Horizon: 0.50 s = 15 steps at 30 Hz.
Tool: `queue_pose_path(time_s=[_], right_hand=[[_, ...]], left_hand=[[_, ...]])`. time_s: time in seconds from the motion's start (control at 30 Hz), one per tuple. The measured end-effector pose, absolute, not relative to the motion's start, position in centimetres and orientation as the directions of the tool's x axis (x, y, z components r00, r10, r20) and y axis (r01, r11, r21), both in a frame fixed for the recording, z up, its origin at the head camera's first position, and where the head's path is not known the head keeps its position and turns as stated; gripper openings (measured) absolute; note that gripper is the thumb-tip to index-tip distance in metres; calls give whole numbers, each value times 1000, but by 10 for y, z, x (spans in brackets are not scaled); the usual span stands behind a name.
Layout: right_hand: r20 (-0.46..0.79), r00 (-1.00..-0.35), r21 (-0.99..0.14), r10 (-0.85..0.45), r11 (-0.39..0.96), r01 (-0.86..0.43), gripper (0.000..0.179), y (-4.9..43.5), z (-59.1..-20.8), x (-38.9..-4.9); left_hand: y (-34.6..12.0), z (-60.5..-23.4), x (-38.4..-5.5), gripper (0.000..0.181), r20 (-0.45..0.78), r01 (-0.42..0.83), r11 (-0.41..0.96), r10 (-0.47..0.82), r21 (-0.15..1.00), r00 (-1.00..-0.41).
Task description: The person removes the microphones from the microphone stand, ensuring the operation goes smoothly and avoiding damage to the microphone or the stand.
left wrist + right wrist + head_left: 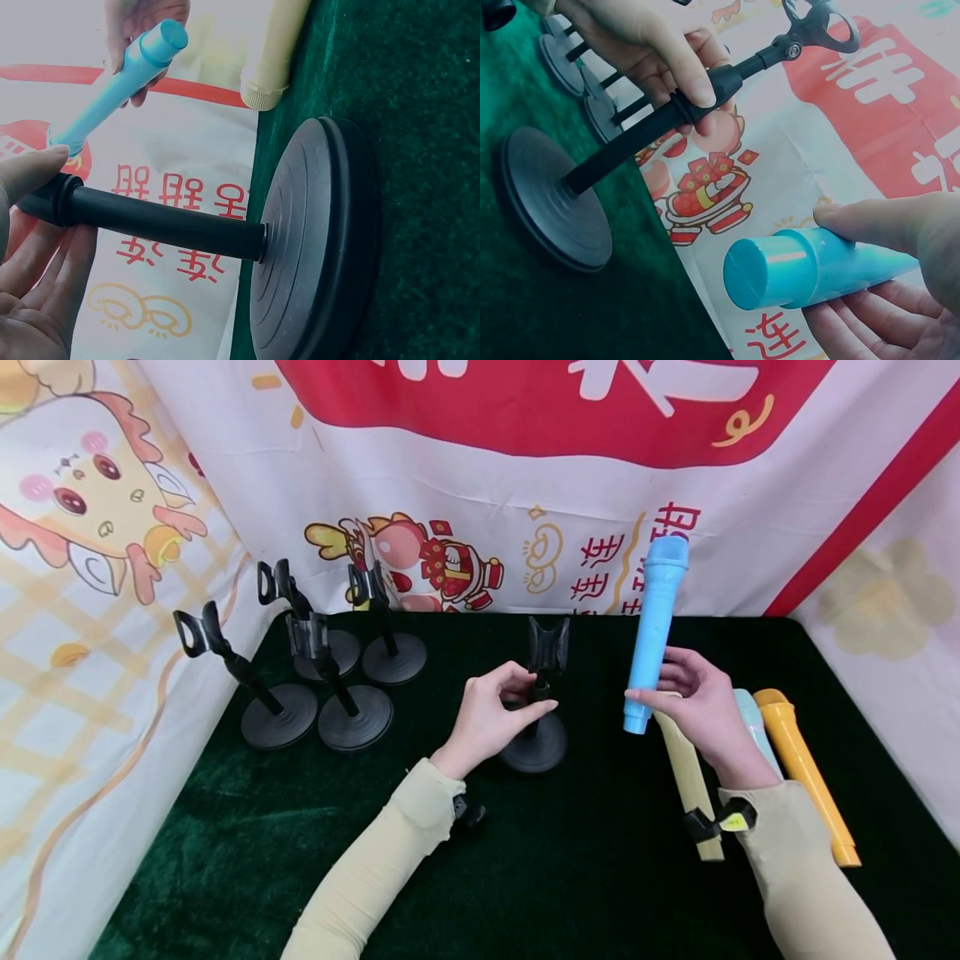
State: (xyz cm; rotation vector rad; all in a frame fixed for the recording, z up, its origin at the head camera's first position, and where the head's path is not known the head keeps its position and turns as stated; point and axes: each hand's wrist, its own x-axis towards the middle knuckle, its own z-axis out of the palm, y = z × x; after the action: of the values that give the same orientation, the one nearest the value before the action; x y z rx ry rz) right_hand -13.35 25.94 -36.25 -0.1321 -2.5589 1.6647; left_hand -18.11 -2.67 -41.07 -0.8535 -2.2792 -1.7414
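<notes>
My left hand [491, 714] pinches the upper pole of a black desktop microphone stand [534, 747]. In the right wrist view the stand's round base [555, 199] sits on the green cloth, with an open clip [821, 30] at its top. My right hand [697, 706] holds a blue toy microphone [654, 627] by its lower part, raised off the table with its head up. The microphone is to the right of the stand and apart from the clip. From the left wrist, the blue microphone [120, 90] appears behind the stand's pole [165, 221].
Several more black stands [354, 714] stand at the table's back left. Beside my right forearm lie a cream microphone [692, 777], a pale blue one [757, 731], partly hidden, and an orange one [806, 772]. A printed cloth [465, 468] hangs behind the green table [570, 868].
</notes>
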Motion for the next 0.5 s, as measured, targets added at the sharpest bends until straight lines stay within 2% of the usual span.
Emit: queue_pose_path(time_s=[0.23, 0.5], right_hand=[[-14, -993, -880, 114, 471, 67, 81, 266, -369, -128], [-21, -996, -868, 85, 493, 61, 78, 273, -376, -119]], left_hand=[[-26, -412, -182, 24, 449, 524, 168, 344, 835, -825], [-27, -411, -182, 24, 451, 527, 172, 343, 832, -824]])
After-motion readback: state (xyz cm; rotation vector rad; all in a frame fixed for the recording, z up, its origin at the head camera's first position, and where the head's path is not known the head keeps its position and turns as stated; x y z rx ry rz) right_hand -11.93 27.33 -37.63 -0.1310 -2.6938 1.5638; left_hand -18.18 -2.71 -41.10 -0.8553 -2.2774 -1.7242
